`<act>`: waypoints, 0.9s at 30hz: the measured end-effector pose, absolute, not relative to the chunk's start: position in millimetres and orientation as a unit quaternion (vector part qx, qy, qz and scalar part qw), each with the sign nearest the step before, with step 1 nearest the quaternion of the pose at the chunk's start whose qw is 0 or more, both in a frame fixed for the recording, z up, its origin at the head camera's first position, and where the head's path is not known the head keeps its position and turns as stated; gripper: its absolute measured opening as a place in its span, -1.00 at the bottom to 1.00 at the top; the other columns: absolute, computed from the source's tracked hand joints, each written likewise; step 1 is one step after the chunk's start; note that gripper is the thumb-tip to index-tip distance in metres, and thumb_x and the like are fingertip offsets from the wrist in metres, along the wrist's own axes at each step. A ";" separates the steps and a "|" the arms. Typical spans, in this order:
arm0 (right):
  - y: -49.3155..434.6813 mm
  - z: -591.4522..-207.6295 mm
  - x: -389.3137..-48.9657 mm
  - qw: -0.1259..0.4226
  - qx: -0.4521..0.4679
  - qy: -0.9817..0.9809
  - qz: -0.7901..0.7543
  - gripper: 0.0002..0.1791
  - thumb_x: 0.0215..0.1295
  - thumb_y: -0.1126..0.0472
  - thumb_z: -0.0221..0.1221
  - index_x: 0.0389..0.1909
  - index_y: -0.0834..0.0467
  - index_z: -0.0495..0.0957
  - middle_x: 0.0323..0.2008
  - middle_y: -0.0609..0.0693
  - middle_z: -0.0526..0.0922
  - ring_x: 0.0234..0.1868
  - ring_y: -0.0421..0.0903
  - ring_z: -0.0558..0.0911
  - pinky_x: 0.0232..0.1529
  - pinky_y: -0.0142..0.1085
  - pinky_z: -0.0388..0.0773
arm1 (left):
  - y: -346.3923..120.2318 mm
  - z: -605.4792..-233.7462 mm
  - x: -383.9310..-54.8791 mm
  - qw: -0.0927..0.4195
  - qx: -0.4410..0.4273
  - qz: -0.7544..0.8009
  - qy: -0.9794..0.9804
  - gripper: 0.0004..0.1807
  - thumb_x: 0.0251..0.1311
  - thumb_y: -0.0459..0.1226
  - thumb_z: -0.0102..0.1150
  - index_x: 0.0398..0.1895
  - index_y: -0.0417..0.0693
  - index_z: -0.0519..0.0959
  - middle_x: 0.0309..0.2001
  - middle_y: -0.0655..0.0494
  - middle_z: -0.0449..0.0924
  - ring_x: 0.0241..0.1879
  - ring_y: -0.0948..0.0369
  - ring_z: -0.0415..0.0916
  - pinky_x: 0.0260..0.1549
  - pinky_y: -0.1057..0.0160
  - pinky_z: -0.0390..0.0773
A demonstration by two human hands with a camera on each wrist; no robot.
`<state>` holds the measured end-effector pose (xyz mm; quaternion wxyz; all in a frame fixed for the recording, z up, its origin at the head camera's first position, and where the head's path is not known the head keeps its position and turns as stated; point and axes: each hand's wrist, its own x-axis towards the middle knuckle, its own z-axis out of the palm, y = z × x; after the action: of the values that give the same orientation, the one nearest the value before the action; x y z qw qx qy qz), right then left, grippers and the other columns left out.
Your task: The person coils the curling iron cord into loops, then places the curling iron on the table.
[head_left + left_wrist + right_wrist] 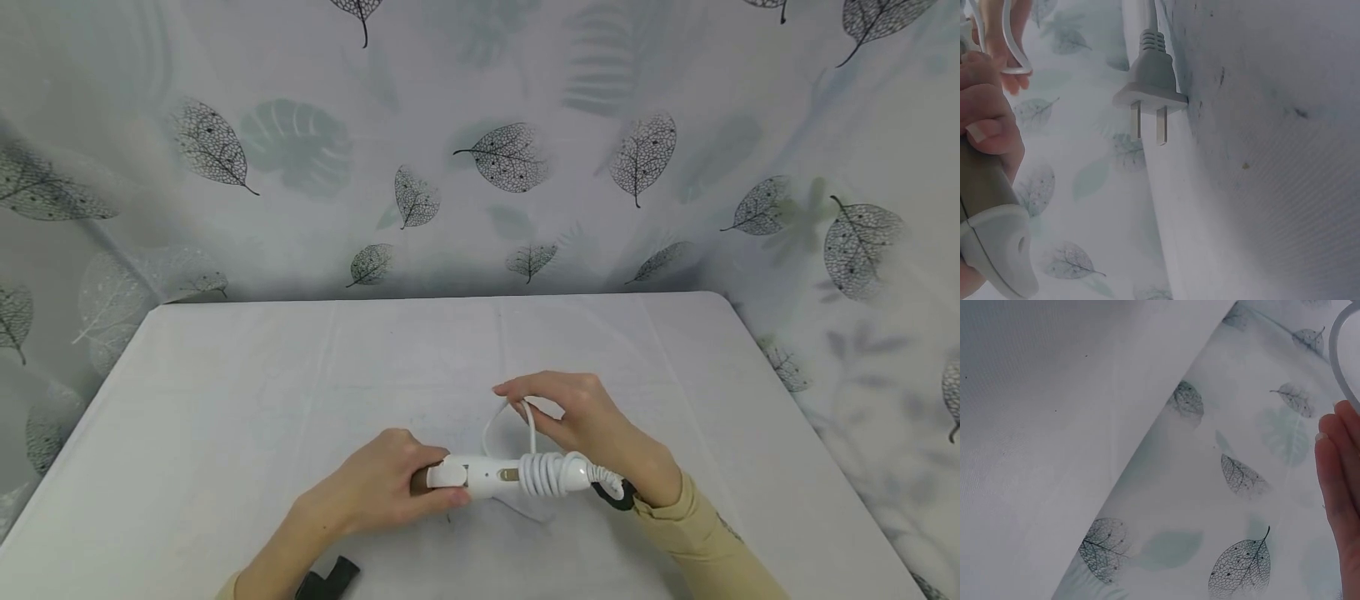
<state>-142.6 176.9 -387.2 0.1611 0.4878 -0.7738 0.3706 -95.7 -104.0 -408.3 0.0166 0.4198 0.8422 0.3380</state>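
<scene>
My left hand (393, 483) grips a white curling iron (487, 477) around its brown barrel (985, 178), holding it level above the table. White cord (543, 475) is wound in several turns around the handle. A loose loop of that cord rises to my right hand (592, 417), which pinches it between thumb and fingers. In the left wrist view, a two-pin plug (1152, 81) hangs beside the iron, its prongs bare. The right wrist view shows only the straight fingers (1335, 469) of my right hand near the cord loop.
The iron is held over a table with a white cover (247, 392). A black object (327, 579) lies by my left forearm at the near edge. A black loop (618, 497) shows by my right wrist. Leaf-patterned curtain (465, 100) surrounds the table's back and sides.
</scene>
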 end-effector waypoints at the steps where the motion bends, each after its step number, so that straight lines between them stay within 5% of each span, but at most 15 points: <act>1: 177.4 -387.4 -142.1 0.149 0.488 -0.774 0.375 -0.77 0.33 0.31 0.28 -0.02 0.18 0.65 -0.10 0.02 0.76 -0.19 -0.16 0.75 -0.09 -0.40 0.63 | -103.8 -408.1 -95.3 0.015 0.423 0.334 0.842 -0.57 0.33 0.16 0.15 -0.62 0.22 0.38 -0.71 0.54 0.08 -0.69 0.68 -0.06 -0.72 0.60 0.00; 6: 178.7 -388.5 -141.9 0.117 0.490 -0.767 0.397 -0.66 0.03 0.61 0.27 -0.27 0.15 0.59 -0.14 0.02 0.77 -0.20 -0.11 0.76 -0.15 -0.40 0.62 | -102.4 -408.2 -93.2 -0.008 0.442 0.311 0.842 -0.50 0.28 0.21 0.18 -0.67 0.22 0.31 -0.73 0.52 0.04 -0.69 0.66 -0.13 -0.73 0.60 -0.05; 13: 179.7 -389.6 -141.3 0.126 0.467 -0.787 0.383 -0.73 0.03 0.52 0.22 -0.43 0.07 0.49 -0.27 -0.04 0.79 -0.25 -0.17 0.77 -0.36 -0.49 0.52 | -99.2 -408.4 -89.5 -0.025 0.433 0.240 0.868 -0.41 0.18 0.35 0.14 -0.71 0.24 0.22 -0.74 0.54 -0.05 -0.71 0.61 -0.18 -0.72 0.57 -0.10; 27: 182.2 -391.9 -141.4 0.215 0.433 -0.815 0.319 -0.74 -0.09 0.50 0.38 -0.43 0.10 0.64 -0.42 -0.13 0.73 -0.36 -0.23 0.71 -0.29 -0.38 0.61 | -96.4 -409.7 -87.6 0.001 0.386 0.192 0.902 -0.38 0.17 0.43 0.04 -0.75 0.27 0.22 -0.78 0.53 -0.07 -0.76 0.56 -0.17 -0.74 0.47 -0.06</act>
<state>-141.4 182.2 -391.9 0.2151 0.4328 -0.8151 0.3193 -87.6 -96.4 -409.7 0.0012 0.3860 0.9023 0.1919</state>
